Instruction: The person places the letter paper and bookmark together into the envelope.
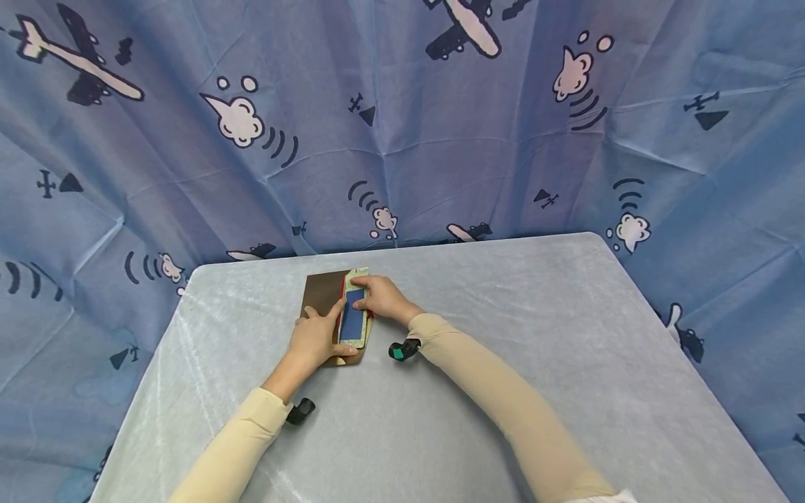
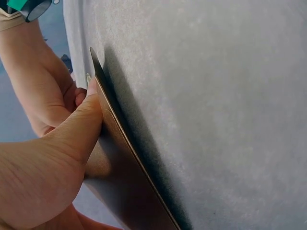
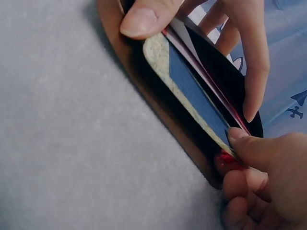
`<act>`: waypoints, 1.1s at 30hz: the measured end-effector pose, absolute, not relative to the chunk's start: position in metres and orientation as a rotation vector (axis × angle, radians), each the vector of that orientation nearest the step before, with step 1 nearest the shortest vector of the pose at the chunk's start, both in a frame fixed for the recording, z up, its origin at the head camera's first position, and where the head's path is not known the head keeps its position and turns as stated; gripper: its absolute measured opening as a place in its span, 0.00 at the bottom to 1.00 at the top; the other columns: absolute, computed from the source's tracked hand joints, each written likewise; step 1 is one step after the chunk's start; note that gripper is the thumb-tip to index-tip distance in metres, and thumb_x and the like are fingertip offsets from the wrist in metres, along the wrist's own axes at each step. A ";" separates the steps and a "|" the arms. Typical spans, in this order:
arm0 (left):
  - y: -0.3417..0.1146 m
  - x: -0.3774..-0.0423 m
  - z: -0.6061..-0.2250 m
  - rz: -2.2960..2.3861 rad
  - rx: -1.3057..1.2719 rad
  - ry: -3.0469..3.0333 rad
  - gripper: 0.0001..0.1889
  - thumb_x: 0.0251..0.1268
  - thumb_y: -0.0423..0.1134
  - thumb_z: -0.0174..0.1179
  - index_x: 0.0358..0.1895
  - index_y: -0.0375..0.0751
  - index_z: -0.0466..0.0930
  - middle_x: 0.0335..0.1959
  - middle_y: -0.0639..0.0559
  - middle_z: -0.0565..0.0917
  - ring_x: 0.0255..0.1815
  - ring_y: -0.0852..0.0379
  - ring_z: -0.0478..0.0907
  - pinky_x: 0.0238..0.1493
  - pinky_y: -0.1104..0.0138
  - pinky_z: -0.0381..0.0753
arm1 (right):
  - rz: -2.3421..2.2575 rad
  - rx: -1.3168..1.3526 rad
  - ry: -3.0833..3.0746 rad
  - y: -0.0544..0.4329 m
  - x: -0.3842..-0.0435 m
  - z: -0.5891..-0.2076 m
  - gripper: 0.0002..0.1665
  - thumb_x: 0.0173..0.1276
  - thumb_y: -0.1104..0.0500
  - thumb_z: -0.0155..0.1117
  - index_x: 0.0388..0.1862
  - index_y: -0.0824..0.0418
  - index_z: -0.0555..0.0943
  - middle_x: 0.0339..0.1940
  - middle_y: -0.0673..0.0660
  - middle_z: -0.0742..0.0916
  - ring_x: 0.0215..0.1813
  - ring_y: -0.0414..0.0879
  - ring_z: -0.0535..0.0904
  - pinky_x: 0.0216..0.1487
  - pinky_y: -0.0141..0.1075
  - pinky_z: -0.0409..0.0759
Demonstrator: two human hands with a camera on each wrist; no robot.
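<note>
A flat brown folder-like case point(image 1: 323, 290) lies toward the back left of the table; the right wrist view shows a dark inside. Within it sits a card point(image 3: 189, 88) with a blue panel and a speckled cream border, beside red-edged, pale flat pieces. My left hand point(image 1: 312, 339) holds the case, its thumb point(image 2: 81, 124) on the near edge and fingers spread over the left side. On the right, my right hand point(image 1: 385, 299) pinches the card's edge between thumb and fingers, where a shiny red bit point(image 3: 228, 159) shows. The case hides the card's underside.
A pale grey cloth covers the table point(image 1: 534, 335). Behind it hangs a blue curtain point(image 1: 402, 140) printed with planes and clouds. Each wrist wears a small black camera, such as the right wrist camera point(image 1: 404, 350).
</note>
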State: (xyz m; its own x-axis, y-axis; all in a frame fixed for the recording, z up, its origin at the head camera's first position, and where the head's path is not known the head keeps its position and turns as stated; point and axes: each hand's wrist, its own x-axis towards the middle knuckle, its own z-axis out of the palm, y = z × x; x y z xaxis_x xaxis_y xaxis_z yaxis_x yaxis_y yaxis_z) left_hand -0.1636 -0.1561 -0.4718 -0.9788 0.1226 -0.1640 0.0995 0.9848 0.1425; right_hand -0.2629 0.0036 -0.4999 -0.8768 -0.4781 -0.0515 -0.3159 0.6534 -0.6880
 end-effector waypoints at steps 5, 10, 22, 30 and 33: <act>-0.158 -0.165 -0.475 0.202 0.176 2.970 0.59 0.41 0.67 0.73 0.79 0.54 0.55 0.62 0.11 0.66 0.52 0.16 0.76 0.45 0.42 0.83 | -0.923 -0.699 2.688 0.002 -0.263 -0.499 0.37 0.63 0.54 0.72 0.71 0.55 0.73 0.63 0.58 0.84 0.56 0.54 0.82 0.63 0.43 0.77; -0.158 -0.164 -0.475 0.194 0.194 2.984 0.59 0.40 0.67 0.73 0.78 0.52 0.56 0.61 0.09 0.66 0.51 0.15 0.75 0.46 0.40 0.82 | -0.827 -0.781 2.754 0.003 -0.263 -0.502 0.37 0.63 0.52 0.72 0.70 0.57 0.73 0.64 0.57 0.83 0.63 0.54 0.81 0.65 0.44 0.77; -0.158 -0.164 -0.476 0.195 0.193 2.984 0.59 0.41 0.67 0.73 0.78 0.52 0.56 0.62 0.10 0.66 0.52 0.15 0.75 0.48 0.40 0.81 | -1.139 -0.766 2.633 0.016 -0.262 -0.510 0.33 0.66 0.57 0.70 0.69 0.59 0.74 0.15 0.50 0.78 0.18 0.40 0.72 0.24 0.29 0.68; -0.159 -0.165 -0.477 0.202 0.184 2.989 0.58 0.40 0.68 0.73 0.78 0.53 0.57 0.62 0.11 0.67 0.50 0.18 0.77 0.49 0.41 0.81 | -1.325 -0.694 2.539 0.028 -0.264 -0.513 0.29 0.72 0.61 0.61 0.71 0.60 0.71 0.17 0.51 0.81 0.16 0.38 0.74 0.24 0.30 0.75; -0.160 -0.165 -0.477 0.205 0.184 2.988 0.58 0.40 0.69 0.73 0.78 0.53 0.57 0.61 0.12 0.68 0.48 0.20 0.78 0.47 0.42 0.81 | -1.338 -0.654 2.529 0.031 -0.264 -0.512 0.28 0.74 0.62 0.57 0.72 0.60 0.69 0.18 0.51 0.82 0.15 0.38 0.75 0.23 0.30 0.75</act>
